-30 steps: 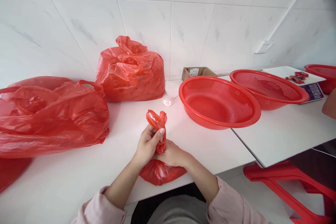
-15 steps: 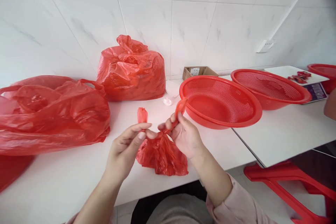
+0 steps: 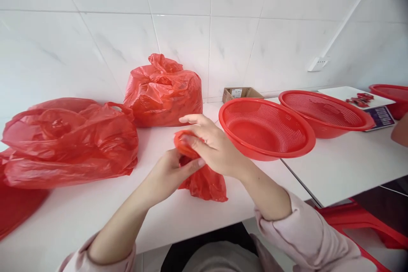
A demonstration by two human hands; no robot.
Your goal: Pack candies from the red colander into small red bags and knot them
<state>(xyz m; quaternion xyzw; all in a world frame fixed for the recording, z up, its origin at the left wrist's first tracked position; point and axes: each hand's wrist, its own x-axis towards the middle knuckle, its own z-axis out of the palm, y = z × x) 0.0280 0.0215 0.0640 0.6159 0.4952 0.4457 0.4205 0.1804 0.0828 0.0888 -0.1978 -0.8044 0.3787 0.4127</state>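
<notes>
A small red plastic bag [image 3: 208, 182] rests on the white table in front of me, its gathered top raised between my two hands. My left hand [image 3: 168, 174] is closed around the bag's neck, the thumb stretched across it to the right. Above it, my right hand [image 3: 208, 144] pinches the twisted top of the bag between thumb and fingers, with one or two fingers lifted away. The right hand partly covers the bag's upper part. What the bag contains is hidden.
Two large red plastic bags, one at left [image 3: 70, 148] and one by the wall [image 3: 165, 93], stand on the table. Two red perforated baskets [image 3: 267, 153] [image 3: 331, 125] sit right, near a small cardboard box [image 3: 242, 93] and a scale [image 3: 381, 117] bearing red pieces. Part of another person's arm [image 3: 400, 131] shows.
My right hand has crossed leftward over the left hand, bringing the bag's loose end with it. The hands were apart, each holding one end; now they meet above the bag.
</notes>
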